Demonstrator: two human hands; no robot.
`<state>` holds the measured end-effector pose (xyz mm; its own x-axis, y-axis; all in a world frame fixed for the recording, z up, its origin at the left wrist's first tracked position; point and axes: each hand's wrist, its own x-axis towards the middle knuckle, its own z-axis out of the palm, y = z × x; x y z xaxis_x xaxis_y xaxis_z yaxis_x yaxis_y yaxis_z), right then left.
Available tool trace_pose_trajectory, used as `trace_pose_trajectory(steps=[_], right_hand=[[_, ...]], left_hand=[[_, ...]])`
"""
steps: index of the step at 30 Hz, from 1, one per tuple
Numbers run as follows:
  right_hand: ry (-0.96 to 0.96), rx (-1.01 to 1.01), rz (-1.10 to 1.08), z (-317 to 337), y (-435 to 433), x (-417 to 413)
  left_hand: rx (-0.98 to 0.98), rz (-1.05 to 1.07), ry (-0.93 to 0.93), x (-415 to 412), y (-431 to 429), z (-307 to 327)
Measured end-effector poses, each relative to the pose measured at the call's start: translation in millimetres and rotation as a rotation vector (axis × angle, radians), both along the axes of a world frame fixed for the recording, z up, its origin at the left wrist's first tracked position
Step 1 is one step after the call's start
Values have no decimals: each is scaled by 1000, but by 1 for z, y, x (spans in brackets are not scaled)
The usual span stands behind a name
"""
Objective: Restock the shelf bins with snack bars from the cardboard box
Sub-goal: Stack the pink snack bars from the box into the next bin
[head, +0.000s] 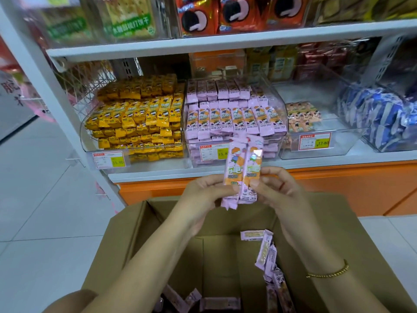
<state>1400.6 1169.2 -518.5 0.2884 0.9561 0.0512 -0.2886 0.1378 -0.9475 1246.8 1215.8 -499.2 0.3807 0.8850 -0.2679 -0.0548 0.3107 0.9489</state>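
Two pink snack bars (243,168) stand upright side by side above the open cardboard box (135,233). My left hand (203,195) pinches their lower left edge, and my right hand (277,190) pinches the right edge with thumb and fingers. More pink bars (266,251) lie loose against the box's right wall and along its bottom. Straight ahead on the shelf, a clear bin (234,154) is stacked with the same pink bars. To its right a clear bin (316,152) holds only a few peach-coloured bars.
A clear bin of yellow bars (140,118) stands left of the pink bin; blue packets (381,118) fill a bin at far right. A white shelf edge (225,170) tops an orange base. An upper shelf carries biscuit packs. Grey floor tiles lie to the left.
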Motion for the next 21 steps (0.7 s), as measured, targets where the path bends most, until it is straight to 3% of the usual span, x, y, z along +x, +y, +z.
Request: trace_pose_trajectory(steps=[5,11,18,19,21], right_hand=[[-471,40,-34,1,-1,-2],[-1015,16,18,5,1,-4],[-1084,125,-257,9,18,-17],[-1067,141,-285,14,23,-15],[-1045,169,-356,25,42,-5]], left_hand=[[103,4,-4,3,1,3],[79,44,-104,7,2,3],[136,19,-147,13,17,10],[189,20,-120,11,20,14],[415,77,109,5,33,22]])
